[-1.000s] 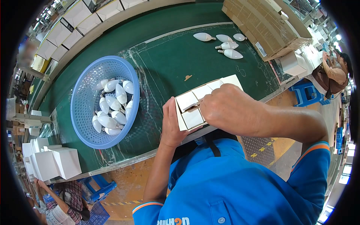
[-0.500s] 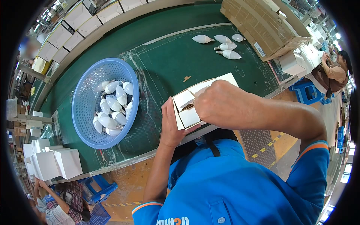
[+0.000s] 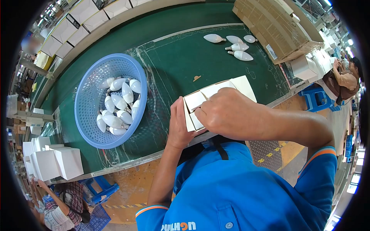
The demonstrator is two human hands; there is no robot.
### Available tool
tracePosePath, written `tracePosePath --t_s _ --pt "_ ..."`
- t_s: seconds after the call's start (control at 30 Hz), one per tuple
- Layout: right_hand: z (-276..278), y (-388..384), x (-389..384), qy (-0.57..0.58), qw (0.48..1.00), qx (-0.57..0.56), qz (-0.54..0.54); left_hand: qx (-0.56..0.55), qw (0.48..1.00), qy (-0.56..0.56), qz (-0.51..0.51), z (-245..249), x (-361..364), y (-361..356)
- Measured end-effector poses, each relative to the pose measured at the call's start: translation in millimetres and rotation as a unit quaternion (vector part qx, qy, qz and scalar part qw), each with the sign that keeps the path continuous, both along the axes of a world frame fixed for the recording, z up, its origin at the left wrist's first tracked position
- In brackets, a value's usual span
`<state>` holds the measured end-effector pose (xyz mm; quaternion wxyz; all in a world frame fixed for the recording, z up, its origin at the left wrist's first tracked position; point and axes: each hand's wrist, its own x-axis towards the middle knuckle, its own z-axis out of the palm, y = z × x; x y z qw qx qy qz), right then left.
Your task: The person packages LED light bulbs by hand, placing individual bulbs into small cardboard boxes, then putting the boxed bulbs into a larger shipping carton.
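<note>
While the left hand (image 3: 179, 125), fingers part-curled, clasps the light-looking, probably crushable white box (image 3: 244, 88) by its firmer end, the right hand (image 3: 225, 111) curls over it, catch unclear.

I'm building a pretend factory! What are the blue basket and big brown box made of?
The blue basket looks like smooth, slightly shiny plastic: its wall is one colour and full of neat holes. The big brown box seems dull cardboard, with tape across it.
</note>
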<state>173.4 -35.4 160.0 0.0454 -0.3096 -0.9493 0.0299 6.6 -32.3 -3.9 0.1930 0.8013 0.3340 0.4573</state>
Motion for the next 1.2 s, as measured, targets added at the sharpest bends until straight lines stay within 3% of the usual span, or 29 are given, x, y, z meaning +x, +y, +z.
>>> tracePosePath --t_s 0.27,0.37,0.47,0.53,0.83,1.07,1.17,1.2 --pt "8.4 3.4 -13.0 -0.044 0.999 -0.026 -0.015 0.001 1.0 -0.001 -0.001 3.6 -0.9 -0.1" --pt "9.9 3.5 -18.1 -0.069 0.997 -0.031 -0.009 0.036 0.996 0.073 0.028 -4.1 0.0 1.4" --pt "6.3 3.3 -22.1 -0.128 0.992 -0.005 0.016 0.026 0.997 0.072 0.022 -0.6 -1.6 1.2" --pt "8.9 0.1 -23.8 -0.142 0.99 0.003 0.018 -0.044 0.997 0.046 0.032 6.9 1.1 -2.2" --pt "11.6 -2.0 -25.2 -0.182 0.982 0.041 0.038 -0.01 0.997 0.07 0.021 0.6 0.5 1.1" --pt "4.8 -6.7 -23.1 -0.177 0.977 0.1 0.06 0.009 0.998 0.058 0.033 -1.3 1.0 0.8" --pt "9.9 2.9 -18.1 -0.099 0.983 0.145 0.056 0.035 0.995 0.087 0.021 -7.3 -2.9 0.2" --pt "10.8 11.5 -14.2 -0.059 0.991 0.11 0.053 -0.015 0.998 0.064 -0.003 -6.6 -4.7 -2.0"
